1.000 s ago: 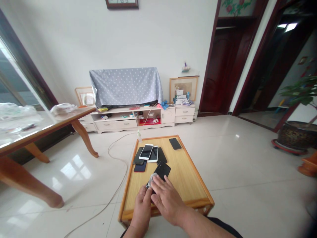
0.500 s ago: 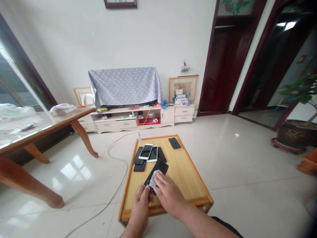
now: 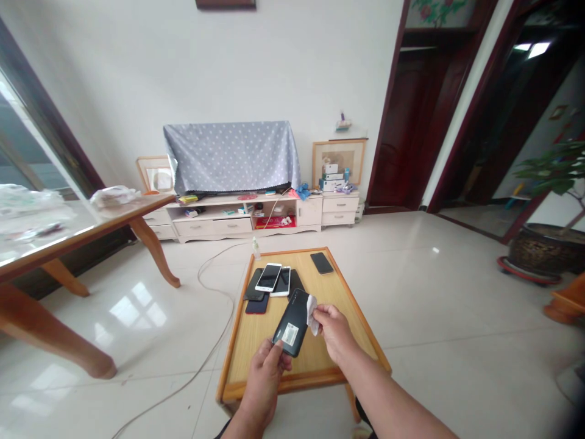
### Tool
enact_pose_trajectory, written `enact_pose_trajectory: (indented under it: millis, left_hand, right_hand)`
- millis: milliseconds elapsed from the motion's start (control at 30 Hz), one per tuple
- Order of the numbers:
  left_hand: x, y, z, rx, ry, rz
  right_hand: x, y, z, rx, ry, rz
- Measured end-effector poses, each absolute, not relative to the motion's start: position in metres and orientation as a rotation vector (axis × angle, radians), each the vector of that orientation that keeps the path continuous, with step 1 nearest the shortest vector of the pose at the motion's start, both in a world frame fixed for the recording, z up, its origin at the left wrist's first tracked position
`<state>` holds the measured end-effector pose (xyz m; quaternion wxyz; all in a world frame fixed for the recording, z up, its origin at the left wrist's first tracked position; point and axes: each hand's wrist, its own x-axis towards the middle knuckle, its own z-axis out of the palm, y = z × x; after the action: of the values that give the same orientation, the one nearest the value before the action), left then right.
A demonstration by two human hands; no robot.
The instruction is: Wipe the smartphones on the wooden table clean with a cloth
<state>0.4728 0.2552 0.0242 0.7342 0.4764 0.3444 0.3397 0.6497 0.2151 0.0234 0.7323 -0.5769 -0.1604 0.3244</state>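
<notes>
My left hand [image 3: 269, 367] grips the lower end of a black smartphone [image 3: 297, 314], thumb on top. The phone is tilted above the small wooden table, its back towards me, with a pale printed sticker [image 3: 290, 333] near the bottom. My right hand [image 3: 333, 326] pinches a crumpled white wipe [image 3: 312, 312] against the phone's right edge. Just beyond lie two white phones with dark screens, one [image 3: 269, 277] partly over the other [image 3: 286, 281]. Dark phones lie around and under them, including a dark blue one [image 3: 257, 304].
A separate black phone [image 3: 322, 263] lies at the wooden table's [image 3: 361, 341] far right. A small clear bottle [image 3: 256, 248] stands by the far left corner. To the left is a larger table [image 3: 150, 207]; a cable [image 3: 214, 317] runs across the floor.
My right hand has moved right with the wipe, from the middle of the phone's back to its side edge. The sticker is now uncovered, and the phone is turned slightly more upright.
</notes>
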Motion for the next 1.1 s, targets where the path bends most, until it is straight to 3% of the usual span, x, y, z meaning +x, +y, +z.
enact_pose_trajectory:
  millis: [267,533,867,1100]
  left_hand:
    - [0.470,0.268,0.020,0.950,0.789,0.824]
    - [0.469,0.258,0.025,1.120,0.723,0.686]
    - [0.468,0.264,0.031,1.507,0.828,0.775]
    - [0.466,0.250,0.039,1.847,0.801,0.816]
  right_hand:
    - [0.592,0.198,0.025,-1.283,-0.422,1.019]
    - [0.652,0.218,0.030,-1.212,-0.297,0.771]
    - [0.599,0.201,0.016,-1.390,-0.397,0.959]
    - [0.631,0.205,0.041,-1.166,-0.353,0.956]
